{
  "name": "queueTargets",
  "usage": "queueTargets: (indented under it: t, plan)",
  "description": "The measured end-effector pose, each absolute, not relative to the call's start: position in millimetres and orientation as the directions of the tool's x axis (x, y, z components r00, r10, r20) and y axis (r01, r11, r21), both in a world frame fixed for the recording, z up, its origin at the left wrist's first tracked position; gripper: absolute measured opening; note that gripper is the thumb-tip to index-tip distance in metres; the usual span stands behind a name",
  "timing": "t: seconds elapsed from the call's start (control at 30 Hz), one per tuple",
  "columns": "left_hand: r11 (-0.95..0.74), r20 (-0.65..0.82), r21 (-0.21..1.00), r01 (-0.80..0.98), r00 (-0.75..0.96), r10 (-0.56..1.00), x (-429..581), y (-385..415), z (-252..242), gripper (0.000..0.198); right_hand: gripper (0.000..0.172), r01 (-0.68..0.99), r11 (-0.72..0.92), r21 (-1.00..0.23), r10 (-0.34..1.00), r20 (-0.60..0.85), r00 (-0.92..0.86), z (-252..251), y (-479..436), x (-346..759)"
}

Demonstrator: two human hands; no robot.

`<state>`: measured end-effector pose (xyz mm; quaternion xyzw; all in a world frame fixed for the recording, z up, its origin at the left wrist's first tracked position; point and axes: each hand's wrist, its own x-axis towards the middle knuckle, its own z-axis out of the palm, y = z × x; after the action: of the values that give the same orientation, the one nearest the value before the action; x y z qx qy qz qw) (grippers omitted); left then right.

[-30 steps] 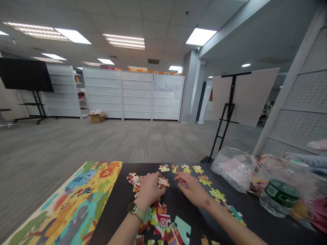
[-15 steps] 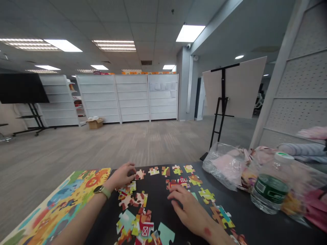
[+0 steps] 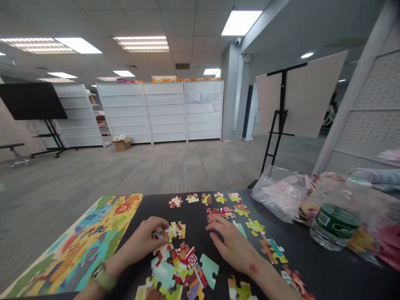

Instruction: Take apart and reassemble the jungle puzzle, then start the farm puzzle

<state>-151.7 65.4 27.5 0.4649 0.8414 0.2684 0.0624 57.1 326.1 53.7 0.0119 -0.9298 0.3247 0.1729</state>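
And here's a big open commercial floor, a showroom or shop space by the look of it: a long run of white shelving units across the far side, grey carpet underfoot, fluorescent ceiling panels overhead! There's a security camera up by the beam, a large screen on a wheeled stand, and a pegboard display wall on the right.

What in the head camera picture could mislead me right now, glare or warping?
Head view: the wide lens warps the white shelving and the ceiling lines. The ceiling light panel is blown out, and the plastic bag shows sheen. The jigsaw pieces by the left hand and right hand stay fairly sharp, though the bottom edge crops some.
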Motion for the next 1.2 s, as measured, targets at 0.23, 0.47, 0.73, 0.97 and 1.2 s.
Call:
queueTargets:
  t: [0.23,0.47,0.73,0.97,1.2]
  plan:
    - [0.421,0.263,0.544,0.726,-0.624,0.736,-222.3,73.0,33.5,0.037,0.024,-0.093,0.812,-0.576,0.098,0.292,-0.951,48.8,330.5,52.8]
    - [0.467,0.265,0.474,0.747,-0.626,0.733,-245.8,82.1,27.1,0.020,0.028,-0.050,0.839,-0.542,0.105,0.250,-0.963,45.6,336.0,54.8]
    - [0.423,0.135,0.461,0.780,-0.532,0.836,-193.5,52.1,39.3,0.043,0.031,-0.066,0.829,-0.555,0.052,0.193,-0.980,44.3,326.1,54.4]
    - [0.256,0.199,0.608,0.751,-0.457,0.867,-163.2,83.4,25.5,0.032,0.030,-0.036,0.837,-0.547,0.047,0.137,-0.989,46.6,320.9,54.9]
    - [0.320,0.145,0.706,0.632,-0.571,0.808,-186.2,63.5,40.9,0.037,0.031,-0.014,0.836,-0.548,0.070,0.132,-0.989,44.7,323.5,53.8]
